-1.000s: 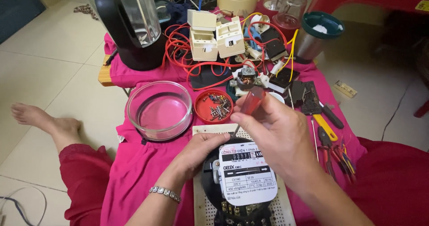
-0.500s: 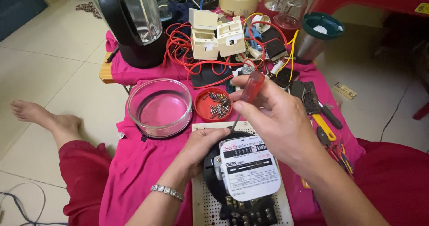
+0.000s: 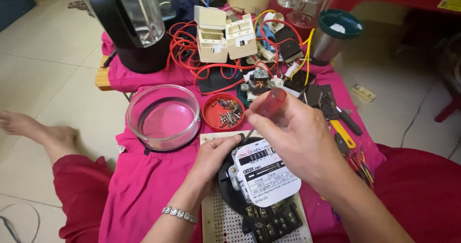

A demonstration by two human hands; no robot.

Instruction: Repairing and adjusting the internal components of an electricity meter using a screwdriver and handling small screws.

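Observation:
My right hand [image 3: 300, 137] grips a screwdriver with a translucent red handle [image 3: 269, 103]; its shaft points down-left to the top edge of an electricity meter [image 3: 261, 176] with a white face plate and black round body. My left hand [image 3: 215, 156] holds the meter's left side, fingers on its upper rim. The meter lies on a white perforated board [image 3: 218, 221] over pink cloth.
A small red lid of screws [image 3: 223, 112] and a glass bowl [image 3: 163, 117] sit just beyond the meter. Further back are a black blender base [image 3: 137, 36], beige switch boxes [image 3: 225, 39], red wires, a motor part [image 3: 259, 79], and pliers [image 3: 343, 123] at right.
The meter has turned and shifted slightly under my hands. My right hand with the screwdriver has lowered its tip to the meter's upper left edge.

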